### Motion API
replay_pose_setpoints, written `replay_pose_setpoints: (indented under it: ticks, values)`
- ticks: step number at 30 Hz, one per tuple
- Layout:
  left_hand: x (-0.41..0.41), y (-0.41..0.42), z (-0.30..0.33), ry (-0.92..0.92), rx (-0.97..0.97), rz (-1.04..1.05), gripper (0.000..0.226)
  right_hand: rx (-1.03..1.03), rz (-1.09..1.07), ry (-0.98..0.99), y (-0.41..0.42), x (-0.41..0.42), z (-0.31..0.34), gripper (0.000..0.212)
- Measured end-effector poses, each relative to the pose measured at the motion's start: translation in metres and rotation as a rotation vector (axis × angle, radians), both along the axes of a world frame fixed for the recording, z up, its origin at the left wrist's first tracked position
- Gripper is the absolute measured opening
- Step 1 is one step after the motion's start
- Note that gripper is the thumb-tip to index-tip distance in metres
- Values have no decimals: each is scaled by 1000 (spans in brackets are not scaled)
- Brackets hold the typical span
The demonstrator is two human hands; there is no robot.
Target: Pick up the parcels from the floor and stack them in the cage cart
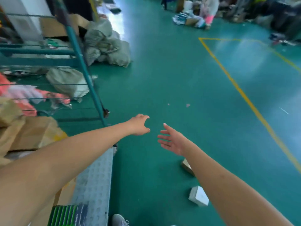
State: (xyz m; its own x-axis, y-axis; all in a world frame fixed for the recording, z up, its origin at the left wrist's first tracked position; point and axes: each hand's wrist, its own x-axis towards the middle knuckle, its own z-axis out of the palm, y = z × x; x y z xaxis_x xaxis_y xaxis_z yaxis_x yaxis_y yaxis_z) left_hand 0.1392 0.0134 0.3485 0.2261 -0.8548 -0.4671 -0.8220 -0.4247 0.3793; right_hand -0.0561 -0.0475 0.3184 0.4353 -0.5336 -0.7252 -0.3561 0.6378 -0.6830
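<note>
where both bare arms reach forward over the green floor (179, 79), the left hand (140, 125) hangs palm-down with fingers loosely curved and spread, holding nothing; the right hand (171, 140) is turned palm inward, fingers straight and slightly apart, likewise holding nothing. the two hands are near each other but apart. parcels on the floor: one small white box (198, 195), squarish, plain, tilted on an edge, lying just beside the right forearm; one small brown cardboard box (187, 166), partly hidden behind the same forearm, its shape only partly readable. cage cart (81, 62): teal metal frame with thin wire sides, standing at left, its corner post slanting down toward the floor; a pale studded metal plate (96, 181) lies under the left forearm. cart contents, blurred: brown cardboard parcels (27, 132) heaped at lower left, pink and white soft packets (21, 93) behind them, a green-striped box (65, 215) at the bottom edge. beyond the wire, grey woven sacks (105, 44) piled on the floor. a yellow floor line (244, 95) marks out a bay at right. a grey shoe (118, 220) shows at the bottom edge. a further heap of mixed goods (195, 17) at far top, too blurred to itemise.
</note>
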Motion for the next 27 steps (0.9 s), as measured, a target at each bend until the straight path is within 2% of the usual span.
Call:
replay_pose_setpoints:
  ticks: [9, 14, 21, 27]
  values:
    - [-214, -81, -34, 30, 121, -230, 75, 103, -331, 27, -33, -248, -43, 47]
    - [-321, -111, -68, 81, 189, -271, 74, 172, -454, 64, -44, -364, -77, 44]
    - [-416, -135, -146, 190, 332, -260, 69, 253, -560, 132, -40, -458, -146, 40]
    - [-466, -156, -249, 229, 432, -228, 71, 343, -620, 196, -33, -502, -243, 38]
